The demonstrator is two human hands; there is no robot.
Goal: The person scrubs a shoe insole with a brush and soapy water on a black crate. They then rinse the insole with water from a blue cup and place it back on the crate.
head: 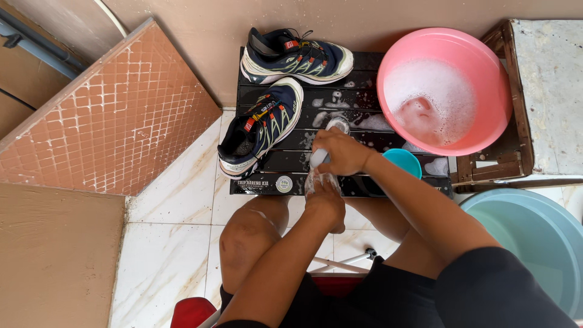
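Hands [331, 176] together, both clamped on soapy white insole [322, 159] over black rack [364, 91].

We see two navy running shoes [276, 91] on a black slatted counter [358, 100], a pink basin [489, 91] of suds, a small teal cup [404, 161] and a pale blue tub [534, 237] on white floor tiles [170, 243].

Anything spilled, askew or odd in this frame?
Soap suds and water are spread over the black slatted table beside the pink basin of foam. The nearer shoe lies angled, its heel overhanging the table's front edge. Both hands grip a soapy white item.
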